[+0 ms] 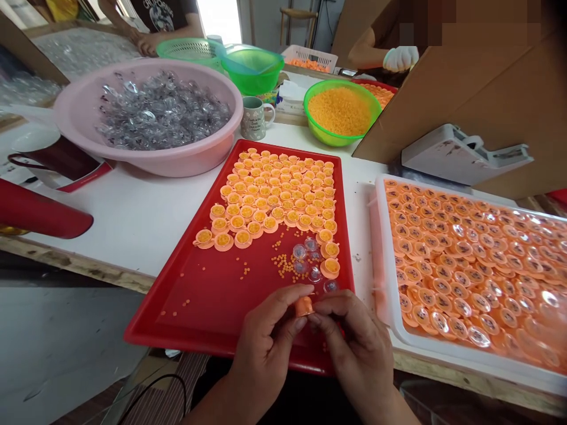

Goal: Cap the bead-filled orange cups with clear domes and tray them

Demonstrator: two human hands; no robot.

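Note:
Near the front of the red tray (212, 307), a small orange toy cup (303, 306) is held between both hands. My left hand (270, 336) pinches it from the left with thumb and forefinger. From the right, my right hand (354, 336) closes its thumb and fingertips on its edge. Rows of orange toy cups on saucers (274, 192), filled with yellow pellets, cover the tray's far part. Just beyond my fingers lie several clear plastic lids (300, 252) and loose yellow pellets (283, 265).
At right stands a clear bin (381, 236) of lidded orange cups. A pink basin (150, 156) of clear lids sits back left, beside a mug (253, 121). Behind the tray are a green bowl of yellow pellets (339, 112) and a tape dispenser (460, 156). Other people work across the table.

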